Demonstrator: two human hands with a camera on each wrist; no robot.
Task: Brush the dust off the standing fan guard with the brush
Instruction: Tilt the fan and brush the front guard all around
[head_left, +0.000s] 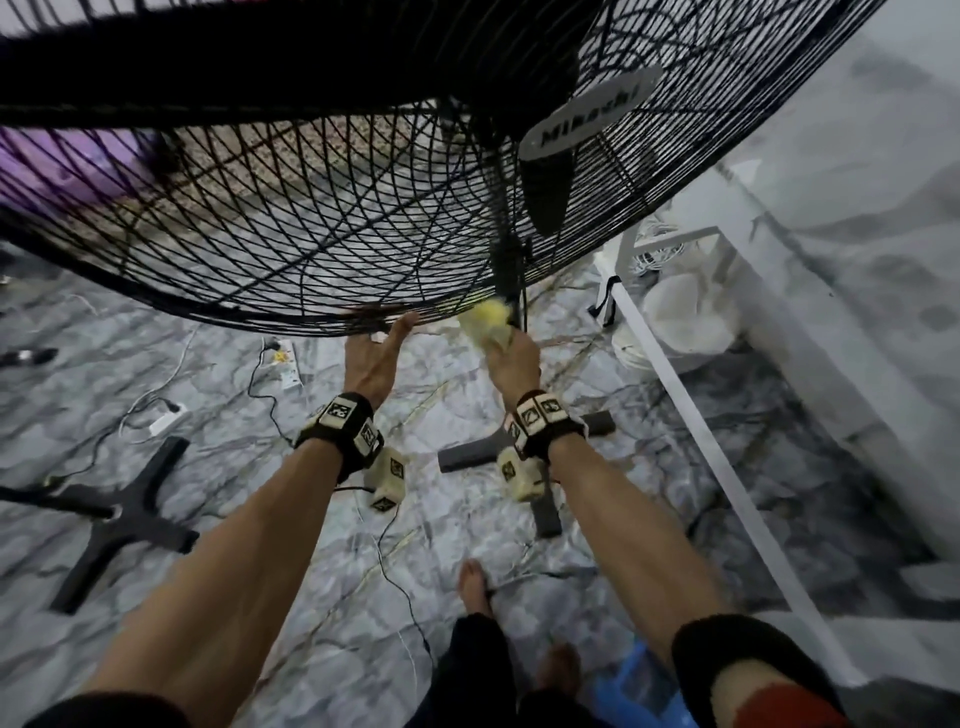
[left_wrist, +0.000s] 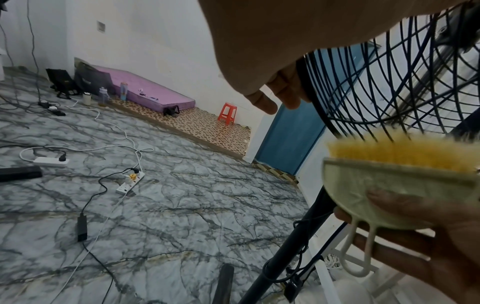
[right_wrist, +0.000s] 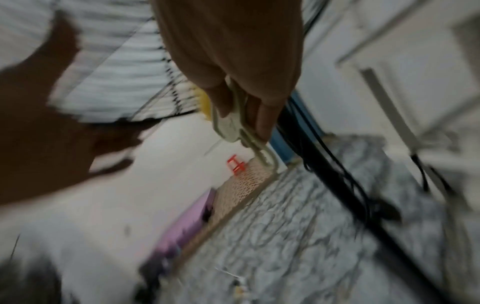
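The black wire fan guard (head_left: 322, 218) fills the top of the head view, tilted toward me, with a grey badge (head_left: 592, 117) at its hub. My left hand (head_left: 376, 343) grips the guard's bottom rim, fingers curled over the wires (left_wrist: 285, 90). My right hand (head_left: 511, 356) holds a pale green brush (head_left: 488, 325) with yellow bristles against the lower rim beside the fan's black pole (head_left: 506, 260). The brush (left_wrist: 389, 181) shows clearly in the left wrist view, bristles touching the guard (left_wrist: 389, 82). The right wrist view is blurred; fingers wrap the brush handle (right_wrist: 233, 119).
A marble-patterned floor (head_left: 311, 545) carries power strips (head_left: 288, 364) and loose cables (left_wrist: 91, 195). Two black cross bases (head_left: 114, 514) (head_left: 540, 457) lie on it. A white frame (head_left: 691, 395) stands at right. My feet (head_left: 475, 582) and a blue stool (head_left: 634, 691) are below.
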